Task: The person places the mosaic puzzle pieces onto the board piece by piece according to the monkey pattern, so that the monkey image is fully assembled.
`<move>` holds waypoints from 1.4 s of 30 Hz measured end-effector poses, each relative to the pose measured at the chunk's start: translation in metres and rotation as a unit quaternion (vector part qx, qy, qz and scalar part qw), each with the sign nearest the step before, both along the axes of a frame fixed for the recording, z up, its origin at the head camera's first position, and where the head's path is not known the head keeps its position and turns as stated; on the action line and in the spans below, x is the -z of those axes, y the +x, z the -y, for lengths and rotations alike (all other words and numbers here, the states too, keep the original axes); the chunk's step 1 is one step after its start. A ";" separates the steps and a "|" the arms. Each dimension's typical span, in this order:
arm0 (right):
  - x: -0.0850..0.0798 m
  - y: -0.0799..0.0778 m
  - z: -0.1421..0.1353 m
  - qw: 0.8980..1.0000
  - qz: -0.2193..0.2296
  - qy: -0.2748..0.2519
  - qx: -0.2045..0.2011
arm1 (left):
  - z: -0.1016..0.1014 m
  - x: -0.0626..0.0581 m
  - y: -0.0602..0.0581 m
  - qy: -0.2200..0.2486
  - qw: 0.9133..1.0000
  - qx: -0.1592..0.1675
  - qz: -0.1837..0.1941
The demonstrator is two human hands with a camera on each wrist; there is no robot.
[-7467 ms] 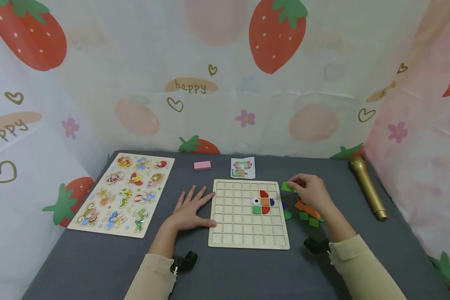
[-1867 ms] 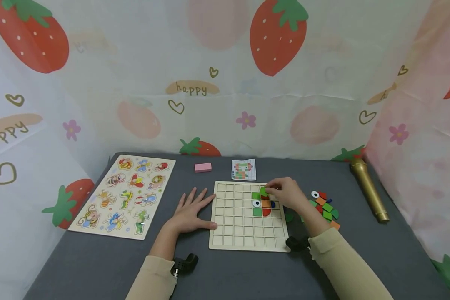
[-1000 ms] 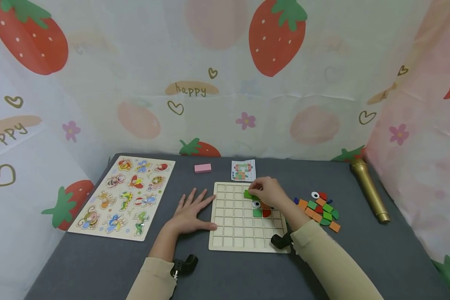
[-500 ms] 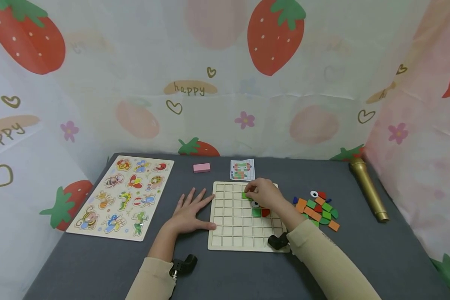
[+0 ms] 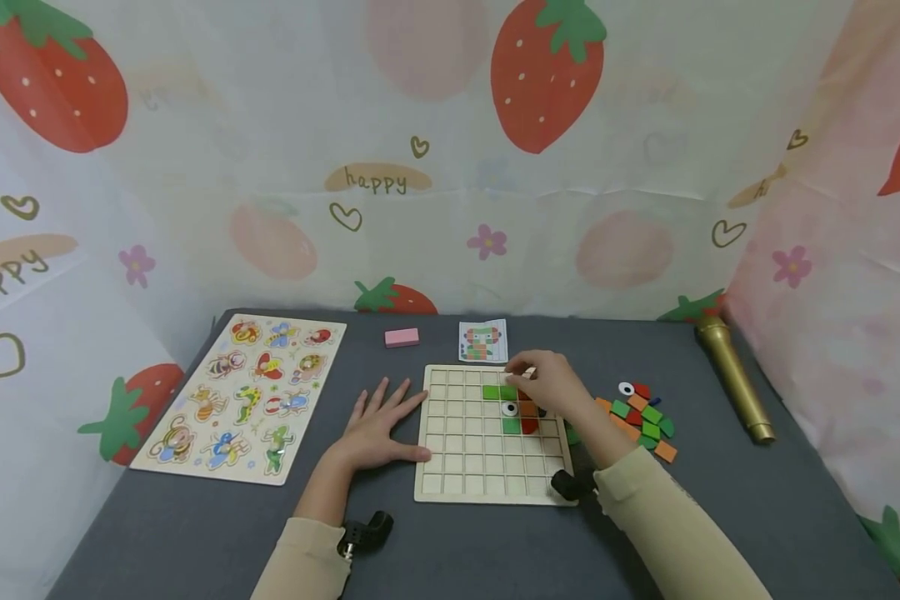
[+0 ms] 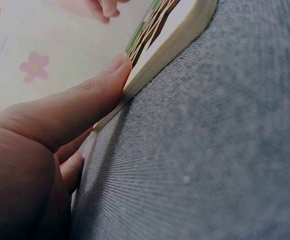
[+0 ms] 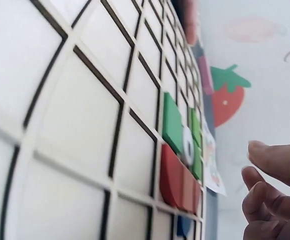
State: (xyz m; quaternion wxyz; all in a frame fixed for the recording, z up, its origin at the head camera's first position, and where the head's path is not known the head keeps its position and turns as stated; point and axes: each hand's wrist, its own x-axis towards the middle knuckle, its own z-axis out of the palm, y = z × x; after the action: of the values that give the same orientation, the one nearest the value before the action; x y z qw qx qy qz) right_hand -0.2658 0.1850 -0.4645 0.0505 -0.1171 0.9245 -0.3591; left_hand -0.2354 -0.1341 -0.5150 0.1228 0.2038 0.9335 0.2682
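I'm spreading my left hand against the left edge of the gridded board and hovering my right hand, loosely curled, near its bright green tiles — only the right wrist view is showing those fingertips parted — while the backdrop is reading "happy".

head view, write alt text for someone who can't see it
A person's right hand hovers over a wooden grid board partly filled with coloured pieces, while the left hand touches its left edge. Loose coloured tiles lie to the right, with a gold cylinder beyond. Behind sit a pink block and picture card; left is a board of cartoon creatures.
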 end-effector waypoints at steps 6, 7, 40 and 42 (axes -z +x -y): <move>-0.009 0.007 -0.020 1.000 -0.017 -0.015 0.011 | 0.000 -0.001 0.000 0.002 1.000 -0.001 0.000; -0.009 0.008 -0.024 1.000 -0.021 -0.013 0.014 | 0.000 -0.001 0.000 0.002 1.000 -0.002 0.001; -0.011 0.061 -0.143 0.992 -0.024 0.007 0.126 | 0.000 0.000 0.000 0.006 1.000 0.001 0.000; -0.009 0.063 -0.150 0.991 -0.024 0.007 0.134 | 0.001 0.000 0.000 0.006 1.000 0.001 -0.001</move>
State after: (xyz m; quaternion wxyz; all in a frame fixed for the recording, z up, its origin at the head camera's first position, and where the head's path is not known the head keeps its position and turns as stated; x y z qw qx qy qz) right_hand -0.2028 0.3351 -0.4553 -0.0192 -0.0005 0.9352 -0.3537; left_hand -0.2352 -0.1349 -0.5149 0.1214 0.2059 0.9318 0.2733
